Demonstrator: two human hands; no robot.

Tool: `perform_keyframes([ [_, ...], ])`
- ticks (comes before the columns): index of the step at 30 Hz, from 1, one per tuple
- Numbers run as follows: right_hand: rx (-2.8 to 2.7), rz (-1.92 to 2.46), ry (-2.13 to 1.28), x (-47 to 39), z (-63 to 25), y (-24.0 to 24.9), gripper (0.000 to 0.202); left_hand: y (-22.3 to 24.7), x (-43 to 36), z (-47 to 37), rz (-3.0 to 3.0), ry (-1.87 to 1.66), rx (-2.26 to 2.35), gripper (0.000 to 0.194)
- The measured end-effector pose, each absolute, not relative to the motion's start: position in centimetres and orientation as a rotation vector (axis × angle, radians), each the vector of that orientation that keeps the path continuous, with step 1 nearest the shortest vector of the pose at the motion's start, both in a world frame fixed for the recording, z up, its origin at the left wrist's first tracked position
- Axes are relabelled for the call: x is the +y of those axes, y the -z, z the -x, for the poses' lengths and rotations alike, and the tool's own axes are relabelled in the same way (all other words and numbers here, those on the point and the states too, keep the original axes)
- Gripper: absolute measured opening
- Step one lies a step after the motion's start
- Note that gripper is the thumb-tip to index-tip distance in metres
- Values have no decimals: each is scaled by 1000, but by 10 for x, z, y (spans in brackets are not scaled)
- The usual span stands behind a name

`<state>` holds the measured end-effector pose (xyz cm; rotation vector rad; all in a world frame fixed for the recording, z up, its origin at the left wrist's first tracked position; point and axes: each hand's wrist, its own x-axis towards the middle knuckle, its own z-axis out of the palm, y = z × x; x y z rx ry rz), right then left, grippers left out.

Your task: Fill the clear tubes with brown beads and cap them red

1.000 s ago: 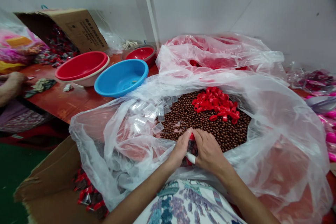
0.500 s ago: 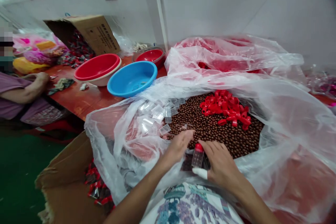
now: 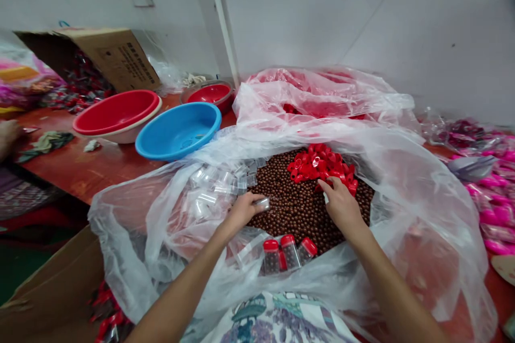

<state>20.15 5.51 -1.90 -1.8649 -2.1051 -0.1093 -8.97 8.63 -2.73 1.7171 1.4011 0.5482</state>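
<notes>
My left hand (image 3: 241, 211) pinches a small clear plastic container (image 3: 262, 204) on its side, just above a heap of small round brown balls (image 3: 289, 198). At the near edge of the red plastic caps (image 3: 317, 163), my right hand (image 3: 344, 208) has its fingers bent around a red cap (image 3: 319, 186); part of the grip is hidden. A white covering is on its thumb. Loose clear containers (image 3: 209, 187) are piled left of the balls. Closest to my body lie several ball-filled containers with red caps (image 3: 289, 252).
A large clear plastic bag (image 3: 418, 187) spreads around the heap. Beyond stand a blue basin (image 3: 179, 131), a red basin (image 3: 116, 112) and a tipped cardboard box (image 3: 116, 56). Another open box (image 3: 52, 278) is at lower left. Pink items (image 3: 499, 198) lie right. A co-worker's hand (image 3: 8, 136) shows left.
The capped container that was by my right hand now lies with others in front of me. My left hand has taken a clear container; my right hand has moved forward to the red caps. The view shifted right.
</notes>
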Motion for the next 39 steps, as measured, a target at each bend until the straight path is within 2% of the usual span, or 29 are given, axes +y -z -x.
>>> perform_keyframes([
  [10,-2106,1845,95,31,-204,8,17,43,114,21,-1481,-591,1185,35],
  [16,-1697,1850,-493,9,-196,22,31,51,111,-1,-1332,-653,1089,41],
  [23,-1389,1645,-783,2,-194,31,39,48,97,3,-1127,-690,1026,51],
  [29,-1039,1538,-1293,-2,-184,23,47,28,80,18,-746,-683,828,47],
  [35,-983,1475,-1331,-3,-178,16,44,8,59,32,-639,-682,730,46],
  [39,-1166,1443,-1256,-3,-174,7,44,2,45,33,-698,-700,784,44],
])
